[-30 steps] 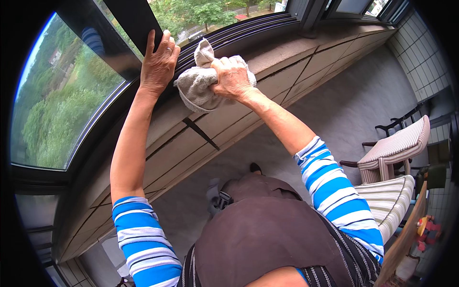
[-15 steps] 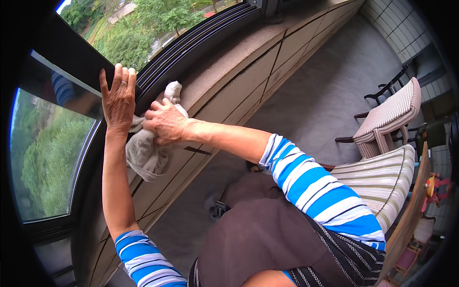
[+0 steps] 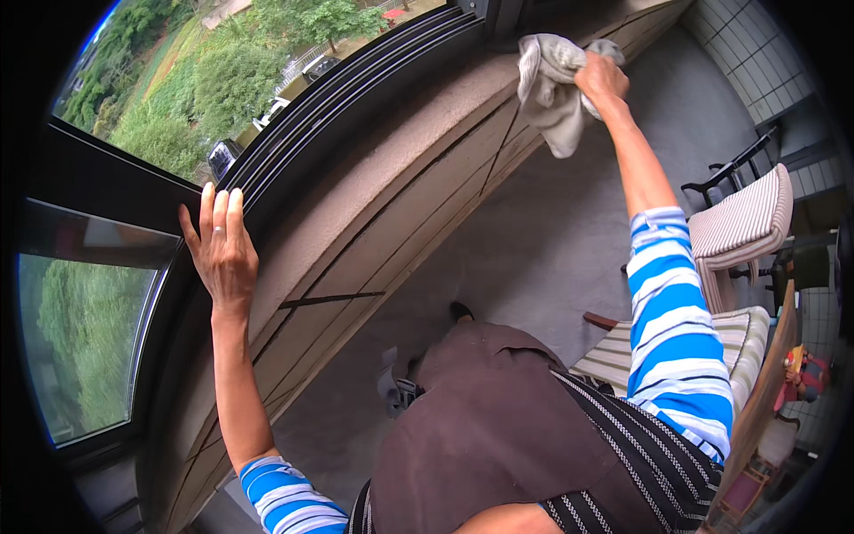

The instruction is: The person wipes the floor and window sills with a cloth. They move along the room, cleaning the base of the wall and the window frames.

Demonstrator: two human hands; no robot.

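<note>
The cloth (image 3: 547, 76), clutched by the right hand (image 3: 603, 78), was shifted rightward along the sill (image 3: 400, 142) edge, wiping seemingly advanced; the left hand (image 3: 223, 254) was unclenched.

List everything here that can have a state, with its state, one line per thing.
Window, open
Tracks, exposed along the opening
Left hand, fingers extended against the window's frame
Right hand, closed on the cloth
Cloth, bunched in the grip, one end hanging down
Apron, worn
Buckle, too small to tell if fastened
Chairs, nobody visible on them
</note>
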